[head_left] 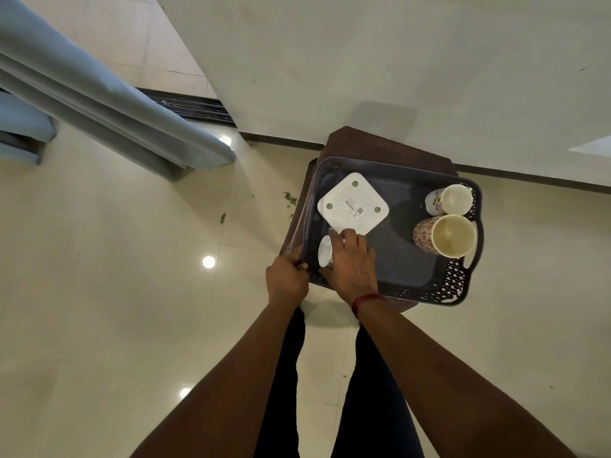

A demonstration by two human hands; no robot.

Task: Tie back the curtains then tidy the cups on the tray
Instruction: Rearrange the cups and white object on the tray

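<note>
Cup-tidying step was in hand. Left grip (286, 279) clasped the tray (406, 256) rim; right grip (350, 262) curled round the small white cup (325, 250). Next move, judged: set it upright beside the patterned cups (444, 236).

We see even indoor light, lamp glare spots on the glossy floor (208, 262), sharp focus, wide-angle bending at edges.

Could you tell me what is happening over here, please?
A person stands over a dark tray on a small brown table. Their left hand grips the tray's near corner, while the right hand reaches in and seems to hold a small white cup. Two patterned cups stand at the tray's right end; a white square device lies between.
</note>
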